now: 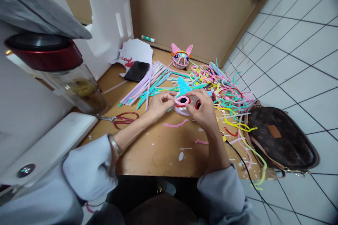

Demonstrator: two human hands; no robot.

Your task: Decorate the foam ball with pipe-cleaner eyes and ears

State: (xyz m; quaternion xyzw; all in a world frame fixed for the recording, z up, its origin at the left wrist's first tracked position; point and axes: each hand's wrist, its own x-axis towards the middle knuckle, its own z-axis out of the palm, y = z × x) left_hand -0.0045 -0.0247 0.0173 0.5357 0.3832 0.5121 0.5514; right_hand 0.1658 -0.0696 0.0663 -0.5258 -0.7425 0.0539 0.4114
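Fingers of left hand (160, 107) and right hand (204, 109): clamped on pink-rimmed, black-centred, oval eye piece (183, 100), at turquoise-eared, fuzzy-stem head (183, 86).

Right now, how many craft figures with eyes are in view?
2: the pink-eared figure at the back, and the blue-topped figure between the left hand and the right hand. More could be hidden under the tangled strands.

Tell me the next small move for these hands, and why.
Probably press the pink ring flat around the black oval: the left hand and right hand have their fingertips at opposite sides of the ring, and a red rim shows below it, so it may not be fully seated.
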